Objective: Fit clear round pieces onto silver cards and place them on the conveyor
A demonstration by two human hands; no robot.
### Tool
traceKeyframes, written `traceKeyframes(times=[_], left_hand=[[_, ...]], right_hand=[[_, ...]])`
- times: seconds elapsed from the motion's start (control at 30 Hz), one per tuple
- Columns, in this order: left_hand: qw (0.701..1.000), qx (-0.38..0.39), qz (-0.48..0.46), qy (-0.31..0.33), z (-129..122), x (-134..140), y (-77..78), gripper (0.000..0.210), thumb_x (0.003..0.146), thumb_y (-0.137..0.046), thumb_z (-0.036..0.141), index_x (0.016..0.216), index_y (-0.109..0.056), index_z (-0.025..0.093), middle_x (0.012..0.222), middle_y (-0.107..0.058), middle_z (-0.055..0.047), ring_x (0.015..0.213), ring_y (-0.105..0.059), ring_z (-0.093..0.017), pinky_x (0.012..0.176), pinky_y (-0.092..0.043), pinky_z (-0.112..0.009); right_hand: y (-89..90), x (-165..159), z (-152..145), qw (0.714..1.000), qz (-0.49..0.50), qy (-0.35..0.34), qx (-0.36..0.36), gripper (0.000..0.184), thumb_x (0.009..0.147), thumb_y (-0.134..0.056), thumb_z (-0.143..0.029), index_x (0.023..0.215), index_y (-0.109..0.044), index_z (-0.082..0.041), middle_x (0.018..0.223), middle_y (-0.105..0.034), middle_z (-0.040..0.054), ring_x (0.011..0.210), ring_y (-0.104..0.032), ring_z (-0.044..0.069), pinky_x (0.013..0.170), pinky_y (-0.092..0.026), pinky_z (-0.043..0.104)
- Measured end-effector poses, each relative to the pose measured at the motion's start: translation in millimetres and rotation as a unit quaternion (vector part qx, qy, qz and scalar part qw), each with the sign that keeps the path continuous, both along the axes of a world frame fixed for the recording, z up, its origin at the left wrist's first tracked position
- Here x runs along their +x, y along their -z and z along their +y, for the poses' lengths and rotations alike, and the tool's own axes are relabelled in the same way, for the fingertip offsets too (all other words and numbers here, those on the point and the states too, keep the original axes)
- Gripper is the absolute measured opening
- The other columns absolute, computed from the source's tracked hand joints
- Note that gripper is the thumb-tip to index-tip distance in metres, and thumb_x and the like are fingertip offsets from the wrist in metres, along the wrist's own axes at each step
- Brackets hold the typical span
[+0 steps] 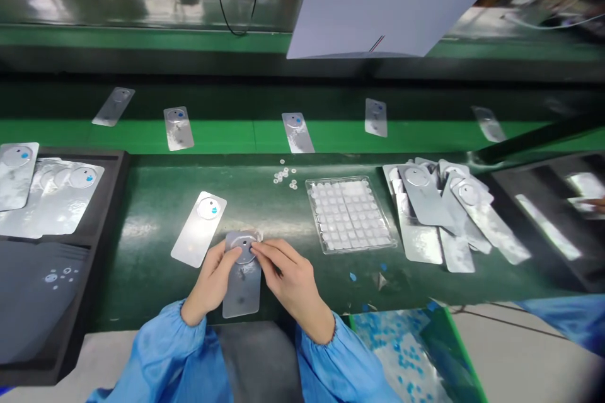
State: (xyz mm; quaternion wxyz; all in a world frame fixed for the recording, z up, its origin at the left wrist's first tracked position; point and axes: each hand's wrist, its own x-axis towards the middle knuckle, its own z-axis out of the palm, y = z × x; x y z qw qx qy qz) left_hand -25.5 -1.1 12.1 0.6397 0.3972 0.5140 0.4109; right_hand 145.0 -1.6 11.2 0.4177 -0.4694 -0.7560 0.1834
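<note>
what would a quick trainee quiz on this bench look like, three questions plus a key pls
1. Multiple choice: where does the right hand touch the held plate?
a) at a lower corner
b) at its round upper part
c) along its bottom edge

2. True or false: the clear tray lies between the small white rings and the heap of plates.

3. Count: how many plates lie apart in the row beyond the bench?

Key: 1. b; 2. true; 3. five in view.
</note>
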Motion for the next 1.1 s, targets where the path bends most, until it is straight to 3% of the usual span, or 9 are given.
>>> traceKeyframes(times=[0.2,0.4,0.5,0.6,0.67,0.73,0.87,0.97,1.1], left_hand=[[1.000,0.005,0.011,0.000,2.5,2.3,2.0,0.033,0.096,-0.062,0.041,0.111,-0.078,0.017,0.108,-0.078,-0.007,0.099,-0.071,-0.025,0.093,-0.055,-0.032],[0.992,-0.075,-0.084,-0.061,4.3,10.5,7.2,0.036,0.089,-0.069,0.043,0.111,-0.078,0.017,0.102,-0.080,-0.008,0.099,-0.074,-0.029,0.089,-0.058,-0.035],[0.980,-0.120,-0.150,-0.055,4.8,12.9,5.2,0.044,0.087,-0.071,0.045,0.119,-0.075,0.015,0.106,-0.079,-0.011,0.097,-0.076,-0.033,0.082,-0.061,-0.039],[0.976,-0.129,-0.166,-0.051,6.6,14.3,2.6,0.048,0.085,-0.074,0.045,0.120,-0.073,0.012,0.110,-0.079,-0.015,0.097,-0.077,-0.035,0.080,-0.062,-0.040],[0.976,-0.134,-0.166,-0.046,8.5,16.2,2.4,0.050,0.085,-0.075,0.045,0.122,-0.072,0.012,0.112,-0.078,-0.016,0.098,-0.077,-0.036,0.080,-0.062,-0.040],[0.977,-0.139,-0.156,-0.040,10.4,19.3,3.4,0.054,0.084,-0.077,0.043,0.128,-0.069,0.012,0.115,-0.077,-0.016,0.099,-0.077,-0.035,0.079,-0.063,-0.039],[0.985,-0.117,-0.128,-0.021,11.5,27.4,4.6,0.060,0.081,-0.081,0.039,0.133,-0.063,0.015,0.118,-0.076,-0.016,0.100,-0.077,-0.035,0.076,-0.063,-0.037],[0.988,-0.093,-0.121,-0.001,12.3,30.1,3.2,0.056,0.082,-0.079,0.042,0.128,-0.063,0.014,0.113,-0.077,-0.015,0.099,-0.077,-0.035,0.077,-0.063,-0.038],[0.990,-0.090,-0.110,0.010,13.1,23.0,3.0,0.061,0.082,-0.078,0.041,0.134,-0.058,0.017,0.111,-0.077,-0.013,0.096,-0.078,-0.034,0.074,-0.062,-0.037]], right_hand=[[-1.3,0.0,1.1,0.999,-0.042,0.006,-0.001,0.016,0.106,-0.052,-0.017,0.105,-0.068,-0.020,0.095,-0.072,0.0069,0.079,-0.070,0.017,0.066,-0.056,0.026],[-2.9,-0.9,-6.2,0.967,0.222,0.085,-0.095,0.014,0.102,-0.058,-0.024,0.090,-0.065,-0.022,0.087,-0.063,0.0038,0.077,-0.063,0.017,0.063,-0.053,0.026],[-2.4,28.7,-19.9,0.938,0.288,0.149,-0.127,0.011,0.095,-0.069,-0.028,0.087,-0.069,-0.021,0.085,-0.064,0.0032,0.075,-0.062,0.016,0.063,-0.051,0.027],[2.8,96.3,-48.8,0.896,0.304,0.266,-0.183,0.018,0.086,-0.078,-0.038,0.088,-0.072,-0.021,0.084,-0.067,0.0036,0.066,-0.060,0.016,0.059,-0.049,0.028],[5.9,149.9,-75.7,0.866,0.276,0.354,-0.219,0.029,0.080,-0.077,-0.048,0.090,-0.073,-0.022,0.078,-0.067,0.0047,0.065,-0.062,0.020,0.059,-0.050,0.033],[7.1,192.3,-102.2,0.848,0.136,0.448,-0.248,0.034,0.073,-0.074,-0.054,0.083,-0.075,-0.022,0.082,-0.070,0.0103,0.076,-0.068,0.030,0.064,-0.053,0.041],[10.6,204.6,-120.3,0.780,-0.055,0.586,-0.214,0.041,0.076,-0.066,-0.057,0.087,-0.077,-0.019,0.090,-0.072,0.0186,0.098,-0.067,0.044,0.081,-0.052,0.055],[17.2,157.5,-92.2,0.843,-0.011,0.507,-0.181,0.045,0.092,-0.053,-0.055,0.103,-0.075,-0.018,0.086,-0.076,0.0133,0.084,-0.072,0.033,0.077,-0.056,0.045],[28.3,80.5,-22.2,0.963,0.022,0.237,-0.126,0.034,0.099,-0.055,-0.046,0.105,-0.075,-0.019,0.101,-0.078,0.0116,0.082,-0.073,0.025,0.072,-0.058,0.035]])
